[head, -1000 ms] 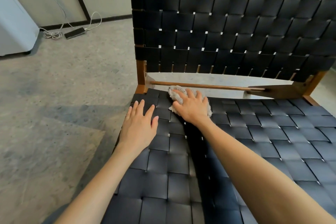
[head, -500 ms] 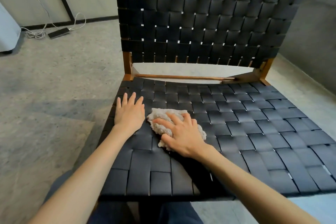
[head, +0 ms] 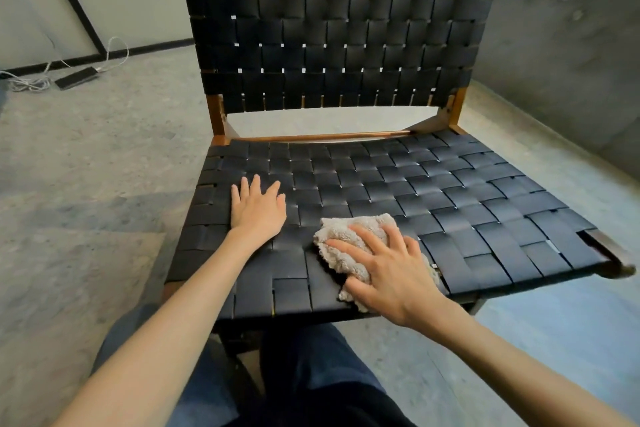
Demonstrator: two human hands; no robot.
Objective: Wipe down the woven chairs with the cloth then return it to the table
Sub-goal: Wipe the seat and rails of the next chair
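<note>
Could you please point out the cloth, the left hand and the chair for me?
cloth (head: 336,262): head view, on the fluffy fold between forefinger and thumb.
left hand (head: 258,211): head view, on the back of the hand.
chair (head: 332,28): head view, on the woven backrest.

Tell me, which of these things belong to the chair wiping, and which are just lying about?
Part of the job: woven chair; cloth; right hand pressing the cloth down; left hand flat on the chair.
Lying about: black box on the floor; white cable beside it.
</note>
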